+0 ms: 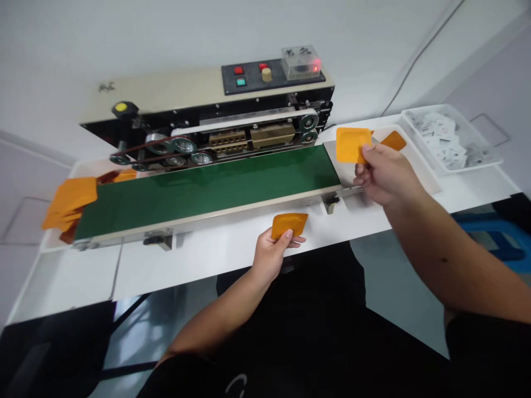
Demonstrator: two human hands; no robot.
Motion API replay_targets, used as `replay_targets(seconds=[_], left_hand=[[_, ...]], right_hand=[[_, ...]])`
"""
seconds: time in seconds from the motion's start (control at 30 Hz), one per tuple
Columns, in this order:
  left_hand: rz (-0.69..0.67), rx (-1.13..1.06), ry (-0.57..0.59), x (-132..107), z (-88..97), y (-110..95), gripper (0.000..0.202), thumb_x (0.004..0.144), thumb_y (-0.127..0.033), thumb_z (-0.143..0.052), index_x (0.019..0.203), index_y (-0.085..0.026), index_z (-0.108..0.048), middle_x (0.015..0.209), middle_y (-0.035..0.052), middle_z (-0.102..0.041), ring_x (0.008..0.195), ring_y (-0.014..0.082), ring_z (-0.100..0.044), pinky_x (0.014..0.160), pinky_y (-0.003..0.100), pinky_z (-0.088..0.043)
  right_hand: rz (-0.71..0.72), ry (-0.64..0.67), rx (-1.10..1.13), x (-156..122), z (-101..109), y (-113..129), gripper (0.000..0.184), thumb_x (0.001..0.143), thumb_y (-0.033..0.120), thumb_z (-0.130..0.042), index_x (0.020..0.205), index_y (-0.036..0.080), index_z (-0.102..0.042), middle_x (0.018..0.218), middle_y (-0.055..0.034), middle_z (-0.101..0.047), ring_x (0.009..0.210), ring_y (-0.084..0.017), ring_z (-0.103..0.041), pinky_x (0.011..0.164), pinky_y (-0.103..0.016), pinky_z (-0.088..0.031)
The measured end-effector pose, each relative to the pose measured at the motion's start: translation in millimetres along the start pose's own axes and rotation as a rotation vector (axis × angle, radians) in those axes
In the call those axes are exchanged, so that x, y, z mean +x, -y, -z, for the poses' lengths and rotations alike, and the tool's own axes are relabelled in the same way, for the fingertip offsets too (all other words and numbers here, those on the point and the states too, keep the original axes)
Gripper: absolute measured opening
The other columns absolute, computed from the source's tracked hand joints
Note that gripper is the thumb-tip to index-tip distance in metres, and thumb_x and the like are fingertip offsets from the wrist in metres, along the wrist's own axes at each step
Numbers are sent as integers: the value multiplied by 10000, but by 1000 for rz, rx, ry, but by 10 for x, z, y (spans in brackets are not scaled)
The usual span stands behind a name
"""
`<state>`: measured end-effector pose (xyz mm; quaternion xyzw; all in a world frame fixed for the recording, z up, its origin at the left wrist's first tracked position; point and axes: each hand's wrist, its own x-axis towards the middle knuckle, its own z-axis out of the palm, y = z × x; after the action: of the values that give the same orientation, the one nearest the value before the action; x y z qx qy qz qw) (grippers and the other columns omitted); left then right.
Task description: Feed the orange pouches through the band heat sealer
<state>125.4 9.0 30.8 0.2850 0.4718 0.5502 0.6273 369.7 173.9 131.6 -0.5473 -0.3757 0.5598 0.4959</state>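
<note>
My left hand (271, 254) is closed on a small orange pouch (287, 223), thumb on top, in front of the belt's near edge. Between the thumb and fingers of my right hand (385, 168) is another square orange pouch (349, 145), raised over the right end of a band sealer (207, 113). Whether either hand holds more than one pouch I cannot tell. The sealer's green conveyor belt (215, 179) runs left to right before me. Orange pouches (72, 202) lie heaped at the belt's left end.
Behind my right hand a white tray (429, 174) holds an orange pouch (394, 141). Beside it stands a clear bin (477, 157) of small white packets. Rollers (183, 145) line the sealer's front, below a control panel (249, 77). Two knobbed brackets (331, 202) jut toward me.
</note>
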Motion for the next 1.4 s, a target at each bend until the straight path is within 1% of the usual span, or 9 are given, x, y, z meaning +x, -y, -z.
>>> replay_targets(seconds=[0.17, 0.4, 0.67, 0.87, 1.0, 1.1, 1.2, 1.3, 1.4], left_hand=[[-9, 55, -22, -42, 160, 104, 532, 854, -629, -890, 996, -129, -777, 822, 114, -847, 777, 251, -832, 754, 365, -685], [-7, 91, -34, -47, 236, 124, 532, 848, -640, -889, 944, -127, -784, 796, 119, -838, 771, 261, -830, 756, 373, -683], [-7, 112, -21, -32, 274, 111, 522, 859, -642, -877, 920, -131, -785, 812, 128, -843, 785, 274, -834, 769, 395, -689], [-7, 118, -22, -44, 309, 121, 498, 874, -623, -871, 908, -133, -786, 814, 126, -841, 786, 266, -830, 781, 384, -685], [10, 108, -9, -50, 360, 156, 503, 882, -626, -863, 957, -136, -780, 817, 120, -840, 792, 268, -828, 792, 390, -678], [23, 54, 6, -39, 347, 142, 525, 886, -643, -853, 997, -137, -768, 846, 112, -830, 799, 255, -811, 773, 375, -655], [4, -54, -23, -16, 247, 89, 544, 879, -673, -843, 1008, -154, -746, 914, 90, -795, 774, 208, -749, 709, 337, -610], [-6, -152, -58, 10, 96, 38, 546, 896, -697, -809, 1040, -178, -721, 889, 47, -721, 719, 161, -647, 662, 308, -552], [-7, -165, -17, 35, -37, 18, 529, 925, -706, -771, 1039, -195, -696, 835, 17, -658, 695, 145, -583, 651, 291, -508]], right_hand=[[-148, 28, -11, 428, -74, 165, 231, 1006, 243, -721, 850, 231, -550, 634, 22, -547, 485, -94, -423, 469, -203, -402], [-209, 40, -59, 595, -265, 122, 198, 1006, 139, -640, 829, 211, -588, 616, 0, -550, 475, -98, -436, 459, -199, -377], [-239, 100, -71, 641, -428, 142, 213, 992, 164, -694, 829, 219, -568, 622, 13, -534, 478, -90, -413, 451, -191, -335], [-233, 144, -119, 600, -485, 183, 99, 982, 244, -746, 951, 218, -656, 714, -22, -661, 484, -99, -479, 462, -219, -431], [-129, 135, -204, 371, -397, 124, 222, 926, 353, -839, 1056, 224, -714, 767, -34, -713, 496, -114, -542, 468, -251, -499], [-20, 135, -247, -1, -298, -52, 305, 877, 408, -869, 1093, 240, -736, 747, 7, -687, 484, -103, -528, 455, -239, -475], [28, 280, -325, -465, -243, -350, 315, 858, 434, -861, 1089, 234, -785, 789, -1, -700, 552, -114, -566, 507, -250, -504], [-7, 466, -392, -850, -285, -661, 328, 875, 451, -846, 1129, 245, -813, 889, -27, -733, 686, -154, -635, 588, -281, -548], [-6, 527, -348, -1066, -402, -877, 275, 894, 437, -850, 1091, 251, -808, 945, -31, -761, 721, -160, -642, 647, -300, -548]])
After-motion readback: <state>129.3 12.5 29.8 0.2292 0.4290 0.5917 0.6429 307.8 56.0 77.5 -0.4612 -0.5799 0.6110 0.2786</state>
